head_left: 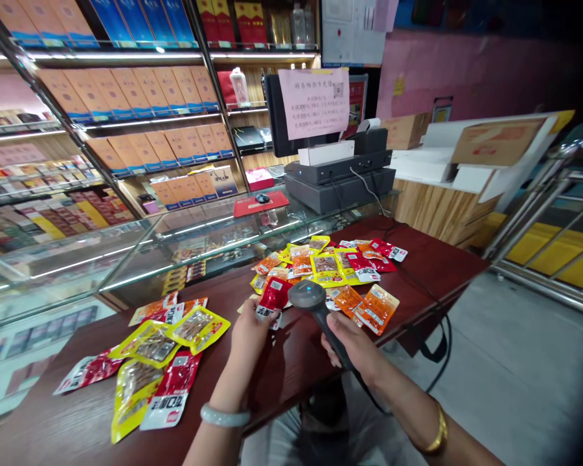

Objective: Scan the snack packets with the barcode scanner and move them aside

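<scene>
Ideally, with the left hand (253,329) pinching a red packet (273,294) at the right pile's (326,264) near edge, just left of the scanner (307,295), and the right hand (354,343) wrapped round that, the person would turn the packet's pale label (276,284) squarely toward it, uncovered.

I see my flat red-and-white plastic packet (274,293), my dark-grey pistol-shaped plastic scanner (308,295), my round pale-green bangle (224,417), my round gold bangle (440,430) and a reddish-brown wooden table (43,424).
</scene>
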`<state>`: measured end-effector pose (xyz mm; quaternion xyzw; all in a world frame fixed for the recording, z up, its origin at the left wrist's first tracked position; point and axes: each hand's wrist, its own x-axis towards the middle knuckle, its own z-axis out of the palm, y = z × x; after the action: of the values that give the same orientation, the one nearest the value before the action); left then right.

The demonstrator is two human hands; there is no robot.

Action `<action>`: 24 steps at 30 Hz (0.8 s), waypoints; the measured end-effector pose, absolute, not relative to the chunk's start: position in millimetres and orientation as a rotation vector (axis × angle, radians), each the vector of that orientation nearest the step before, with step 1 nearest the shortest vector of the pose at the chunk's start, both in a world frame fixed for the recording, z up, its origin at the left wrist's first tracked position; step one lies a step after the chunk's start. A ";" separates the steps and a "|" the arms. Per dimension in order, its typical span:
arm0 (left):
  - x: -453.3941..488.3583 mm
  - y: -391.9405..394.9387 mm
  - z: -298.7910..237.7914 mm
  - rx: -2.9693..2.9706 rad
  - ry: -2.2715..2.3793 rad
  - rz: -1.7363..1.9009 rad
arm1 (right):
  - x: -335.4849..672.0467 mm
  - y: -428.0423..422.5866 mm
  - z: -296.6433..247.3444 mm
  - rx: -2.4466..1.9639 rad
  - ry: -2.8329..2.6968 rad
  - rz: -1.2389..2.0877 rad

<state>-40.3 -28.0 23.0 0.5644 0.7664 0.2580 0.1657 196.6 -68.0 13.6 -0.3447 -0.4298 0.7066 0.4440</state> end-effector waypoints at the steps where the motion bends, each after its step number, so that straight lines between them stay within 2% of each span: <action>1: -46.1 -28.8 18.2 1.527 2.133 0.838 | 194.1 -69.2 15.2 -0.832 -1.076 1.769; 5: -62.8 -34.7 0.9 1.379 1.992 1.079 | 180.4 -72.6 20.1 -0.762 -1.138 1.820; 14: -81.2 -54.5 6.7 1.342 1.967 1.187 | 142.8 -65.6 25.7 -0.719 -1.312 1.822; 24: -170.8 -103.1 41.9 1.056 2.921 0.899 | 68.9 -71.1 29.1 -0.558 -1.455 1.973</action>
<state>-170.8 -103.1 41.9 0.3263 0.9024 0.2776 -0.0462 68.9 -71.1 29.1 -0.2110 -0.5506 0.7465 0.3085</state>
